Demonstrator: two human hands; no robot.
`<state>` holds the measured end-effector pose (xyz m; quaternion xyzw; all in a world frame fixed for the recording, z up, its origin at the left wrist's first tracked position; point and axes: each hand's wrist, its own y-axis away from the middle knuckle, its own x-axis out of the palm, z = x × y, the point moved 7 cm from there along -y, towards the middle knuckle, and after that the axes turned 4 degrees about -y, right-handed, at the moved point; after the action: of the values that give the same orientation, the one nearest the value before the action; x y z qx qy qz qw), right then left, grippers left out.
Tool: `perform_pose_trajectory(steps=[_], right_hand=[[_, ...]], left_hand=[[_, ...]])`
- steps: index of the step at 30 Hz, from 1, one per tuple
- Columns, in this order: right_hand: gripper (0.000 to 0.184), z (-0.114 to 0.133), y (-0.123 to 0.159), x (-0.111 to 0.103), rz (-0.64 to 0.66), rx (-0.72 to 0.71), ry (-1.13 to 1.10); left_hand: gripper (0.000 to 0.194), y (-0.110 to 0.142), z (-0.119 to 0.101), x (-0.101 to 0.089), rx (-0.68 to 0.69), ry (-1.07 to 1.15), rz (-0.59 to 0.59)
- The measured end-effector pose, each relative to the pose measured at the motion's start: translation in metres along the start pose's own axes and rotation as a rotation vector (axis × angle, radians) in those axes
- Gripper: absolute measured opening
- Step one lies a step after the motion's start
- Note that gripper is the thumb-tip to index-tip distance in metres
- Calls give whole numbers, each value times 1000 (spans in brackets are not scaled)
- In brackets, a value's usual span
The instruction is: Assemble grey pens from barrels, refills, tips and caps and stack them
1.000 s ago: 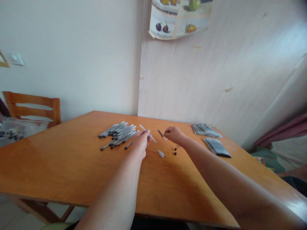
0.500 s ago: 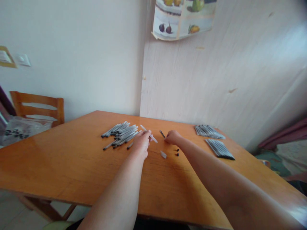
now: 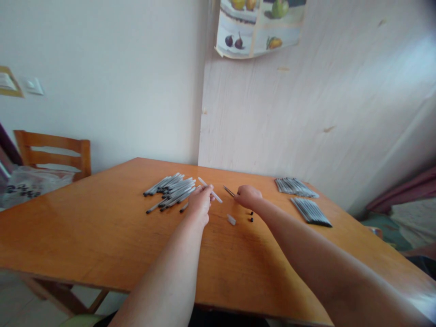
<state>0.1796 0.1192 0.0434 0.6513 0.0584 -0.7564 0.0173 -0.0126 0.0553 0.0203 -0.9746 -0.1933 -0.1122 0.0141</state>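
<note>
My left hand (image 3: 201, 198) is closed around a whitish, translucent pen barrel (image 3: 216, 196), which slants across the fingers with both ends showing. To its right, my right hand (image 3: 248, 197) pinches a thin dark pen refill (image 3: 229, 190) that points up and left, low over the table. Its held end is hidden by the fingers. A clear pen cap (image 3: 231, 220) lies on the wood between and below the hands. Two small black plugs (image 3: 251, 216) rest just under my right wrist. Left of my left hand is a loose heap of grey pens (image 3: 173, 190) with black ends.
On the right of the wooden table (image 3: 102, 236) lie two flat bundles of pens, one farther back (image 3: 295, 187) and one nearer (image 3: 310, 212). A wall stands behind the far edge. A wooden chair (image 3: 54, 147) with a plastic bag (image 3: 37, 184) is at left.
My right hand has shifted slightly right, and the refill in it now lies at a flatter angle. My left hand and the barrel have hardly moved.
</note>
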Motion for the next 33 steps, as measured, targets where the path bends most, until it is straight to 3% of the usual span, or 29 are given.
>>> perform_pose_trajectory(steps=[5, 10, 15, 20, 24, 27, 33], right_hand=[[22, -5, 7, -22, -101, -61, -224], [14, -24, 24, -38, -246, -51, -650], [28, -48, 48, -51, -456, -55, -911], [33, -69, 67, -53, -485, -11, -1170], [34, -75, 78, -52, -452, -37, -1314], [35, -77, 82, -54, -442, -72, -1377], [30, -83, 85, -65, -519, -128, -1518]], left_hand=[[21, 3, -5, -1, 49, -7, -17], [22, 8, -6, 8, 26, 104, 96], [30, 14, -10, 19, 23, 203, 210], [43, 20, -14, 28, -8, 276, 326], [31, 22, -10, 29, -74, 302, 360], [22, 24, -8, 27, -77, 217, 364], [38, 31, -7, 29, -50, 16, 421]])
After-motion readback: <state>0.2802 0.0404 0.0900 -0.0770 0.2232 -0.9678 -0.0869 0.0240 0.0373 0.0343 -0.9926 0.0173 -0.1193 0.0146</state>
